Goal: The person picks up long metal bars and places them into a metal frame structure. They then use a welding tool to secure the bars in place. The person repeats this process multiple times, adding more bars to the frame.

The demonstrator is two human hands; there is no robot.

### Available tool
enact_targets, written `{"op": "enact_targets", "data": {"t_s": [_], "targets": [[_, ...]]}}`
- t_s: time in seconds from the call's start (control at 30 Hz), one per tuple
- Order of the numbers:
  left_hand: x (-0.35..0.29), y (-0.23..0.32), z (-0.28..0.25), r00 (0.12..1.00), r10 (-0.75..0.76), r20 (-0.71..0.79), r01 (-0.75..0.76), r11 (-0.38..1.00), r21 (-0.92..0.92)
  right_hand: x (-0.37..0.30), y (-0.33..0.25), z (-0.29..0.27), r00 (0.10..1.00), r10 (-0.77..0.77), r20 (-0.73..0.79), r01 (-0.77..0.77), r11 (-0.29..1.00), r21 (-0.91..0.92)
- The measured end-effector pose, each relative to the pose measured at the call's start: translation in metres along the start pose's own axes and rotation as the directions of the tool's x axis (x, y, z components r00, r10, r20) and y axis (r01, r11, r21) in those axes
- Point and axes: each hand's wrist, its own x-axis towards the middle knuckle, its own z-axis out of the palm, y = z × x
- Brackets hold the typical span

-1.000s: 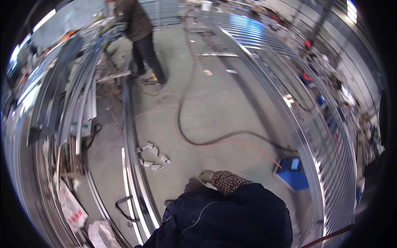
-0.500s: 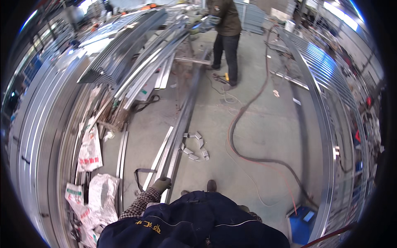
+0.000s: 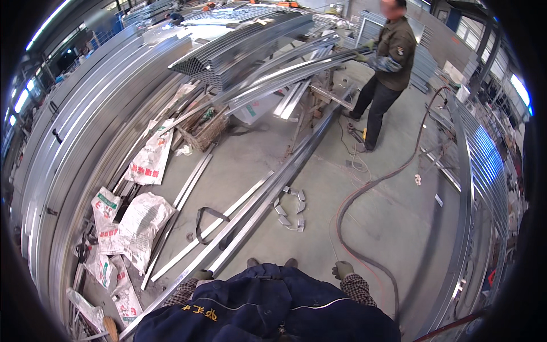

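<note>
My left hand (image 3: 203, 275), in a dark glove, is low beside my jacket, at the near end of a long silver metal profile (image 3: 239, 244). Its fingers are mostly hidden, so a grip on the metal cannot be made out. A second, longer profile (image 3: 185, 276) passes just left of that hand and runs on toward the lower left. My right hand (image 3: 343, 269), gloved in grey-green, hangs over the floor with its fingers curled in and nothing seen in them. Several short angled metal pieces (image 3: 301, 205) lie on the floor ahead, right of the profiles.
A co-worker (image 3: 390, 57) stands far right of centre, hands at a stack of metal profiles (image 3: 250, 48). A thick dark hose (image 3: 364, 188) winds across the floor at right. White printed sacks (image 3: 145, 222) and long stacked profiles (image 3: 74, 165) line the left. A black strap (image 3: 199, 222) lies nearby.
My view has swung left, so the scene shifts right. My left hand is now lower, closer to my jacket. My right hand has come into view. The co-worker still stands at the stack.
</note>
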Motion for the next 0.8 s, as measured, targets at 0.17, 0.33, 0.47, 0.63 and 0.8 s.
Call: {"op": "enact_targets", "data": {"t_s": [0.17, 0.33, 0.47, 0.63, 0.8], "targets": [[0.000, -0.054, 0.004, 0.922, 0.346, 0.173, -0.369, 0.921, 0.127, -0.012, -0.041, 0.037, 0.982, -0.091, 0.164, 0.107, 0.990, -0.087], [-0.008, -0.031, 0.027, 0.934, 0.308, 0.180, -0.290, 0.950, -0.119, -0.032, -0.044, 0.075, 0.975, -0.033, 0.218, 0.066, 0.987, -0.146], [-0.012, 0.013, 0.023, 0.995, 0.068, 0.068, -0.053, 0.977, -0.207, -0.042, -0.028, 0.080, 0.976, -0.002, 0.217, 0.030, 0.991, -0.129], [-0.001, 0.029, -0.006, 0.992, 0.083, 0.098, -0.073, 0.992, -0.107, -0.045, 0.002, 0.075, 0.990, 0.071, 0.123, -0.061, 0.995, -0.081], [0.012, 0.035, -0.016, 0.993, 0.024, 0.112, -0.012, 0.994, -0.104, -0.031, 0.034, 0.078, 0.974, -0.067, 0.215, 0.104, 0.981, -0.164]]}}
